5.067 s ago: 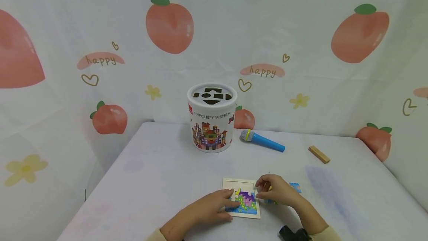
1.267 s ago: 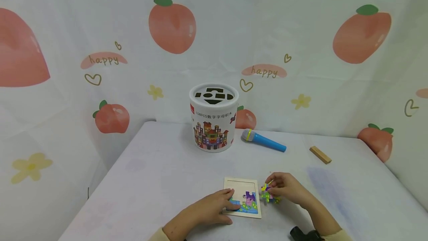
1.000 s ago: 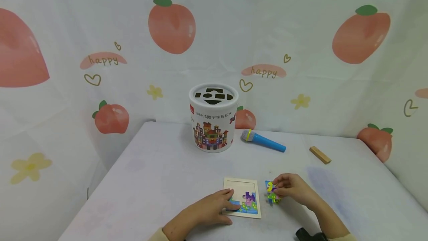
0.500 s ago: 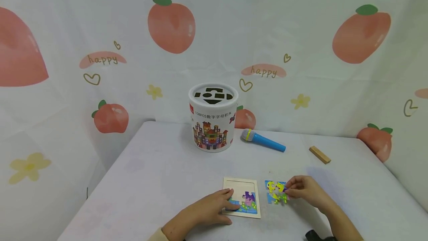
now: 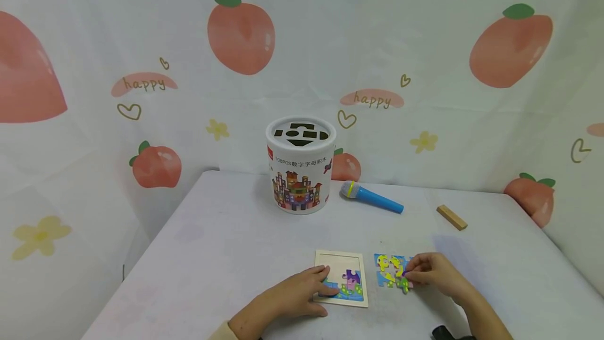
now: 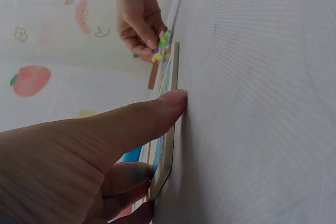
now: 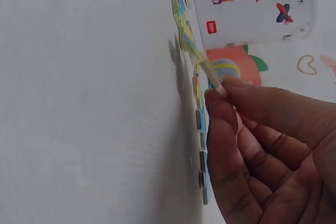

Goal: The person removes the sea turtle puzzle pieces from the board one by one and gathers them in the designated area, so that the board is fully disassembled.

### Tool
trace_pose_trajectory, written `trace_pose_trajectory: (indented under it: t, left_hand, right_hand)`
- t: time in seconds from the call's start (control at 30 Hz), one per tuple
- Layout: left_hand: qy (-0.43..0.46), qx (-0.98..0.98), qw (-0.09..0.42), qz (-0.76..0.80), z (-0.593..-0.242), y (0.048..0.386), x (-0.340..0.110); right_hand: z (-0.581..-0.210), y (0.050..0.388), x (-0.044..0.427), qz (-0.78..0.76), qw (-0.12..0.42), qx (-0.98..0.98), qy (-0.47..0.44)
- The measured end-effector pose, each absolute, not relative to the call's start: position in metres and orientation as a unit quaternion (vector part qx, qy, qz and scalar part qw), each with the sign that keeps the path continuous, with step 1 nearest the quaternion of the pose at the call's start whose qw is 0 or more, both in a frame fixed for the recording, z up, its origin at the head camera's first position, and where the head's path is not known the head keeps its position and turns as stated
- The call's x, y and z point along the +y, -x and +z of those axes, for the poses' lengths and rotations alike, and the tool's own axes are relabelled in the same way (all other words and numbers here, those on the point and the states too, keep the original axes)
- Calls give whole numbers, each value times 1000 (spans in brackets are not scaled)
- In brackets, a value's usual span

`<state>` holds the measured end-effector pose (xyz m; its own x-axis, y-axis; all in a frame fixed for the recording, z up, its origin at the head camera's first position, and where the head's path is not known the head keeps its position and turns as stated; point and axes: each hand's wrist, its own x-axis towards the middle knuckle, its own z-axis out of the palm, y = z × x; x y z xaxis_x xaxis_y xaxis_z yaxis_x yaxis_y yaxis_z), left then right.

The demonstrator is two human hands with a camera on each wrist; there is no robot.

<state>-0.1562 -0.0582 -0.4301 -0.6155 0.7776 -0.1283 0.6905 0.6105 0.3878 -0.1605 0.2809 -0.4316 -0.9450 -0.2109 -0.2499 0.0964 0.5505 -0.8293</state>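
Right hand [image 5: 435,273]: thumb and fingertips drawn together; a flat green-and-yellow jigsaw section [image 5: 404,284] is pinched by its edge and held tilted, one piece or several joined, cannot tell. Beside it, flat blue-and-yellow jigsaw pieces [image 5: 381,262] are laid on the white tabletop [image 5: 236,256]. Left hand [image 5: 301,290]: fingers extended, rested on the pale wooden rectangular frame [image 5: 364,283], whose lower part is filled by purple, pink and blue pieces [image 5: 351,283]. Beyond: blue toy microphone [image 5: 377,200], tan wooden block [image 5: 451,217], white printed cylindrical tub [image 5: 301,172]. Judged risks: section dropped through so slight an edge hold; neighbouring pieces nudged askew if brushed by it.
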Motion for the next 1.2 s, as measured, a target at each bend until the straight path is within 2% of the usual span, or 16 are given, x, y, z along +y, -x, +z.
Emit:
trace_pose_trajectory:
  t: [0.57, 0.77, 1.0, 1.2]
  left_hand:
    - [-413, 884, 151, 157, -431, 157, -58]
    - [-415, 883, 151, 159, -433, 158, -58]
    - [-407, 886, 157, 156, -431, 158, -58]
    - [-407, 886, 156, 159, -430, 157, -58]
  right_hand:
    - [-435, 158, 278, -448, 152, 880, 44]
    - [-432, 156, 279, -416, 130, 899, 46]
    - [-430, 154, 281, -394, 119, 904, 114]
    - [-434, 153, 279, -388, 126, 904, 131]
